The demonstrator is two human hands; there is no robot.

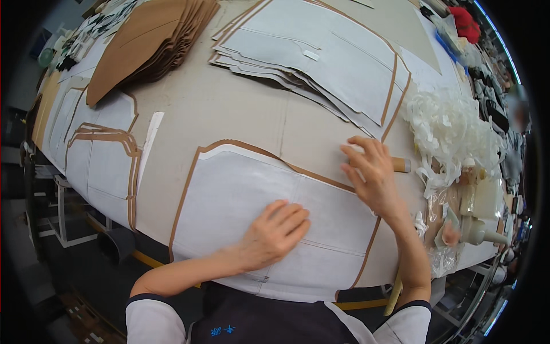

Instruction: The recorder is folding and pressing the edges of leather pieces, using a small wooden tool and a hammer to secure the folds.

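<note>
So the main thing here is a big white panel with brown edging [217,195], lying on the beige tabletop [246,103] right in front of the person. I'll use that panel as the landmark. Its near end reaches right up to the person's dark top [269,321].

The left hand [276,234] is palm down on the middle of the panel, pretty relaxed, fingers side by side and slightly bent, so I'd call it open. The right hand [371,175] is over the panel's far right corner, also open, fingers spread and a bit hooked. Can't tell if those fingertips are touching anything. Just past that corner, beside the right hand, there's a short tan tube [401,164], partly hidden.

Beyond the panel, toward the right, sits a stack of white pieces with brown edges [321,54], with a little white tag [311,55] on top. Beyond the panel to the left is a thick pile of brown sheets [146,49]. Left of the panel there are more white, brown-edged pieces [106,166], plus a narrow white strip [150,143] between them and the panel.

Right of the panel: a messy heap of translucent white strips [452,132], with a whitish plastic container [488,198] nearer the person.
</note>
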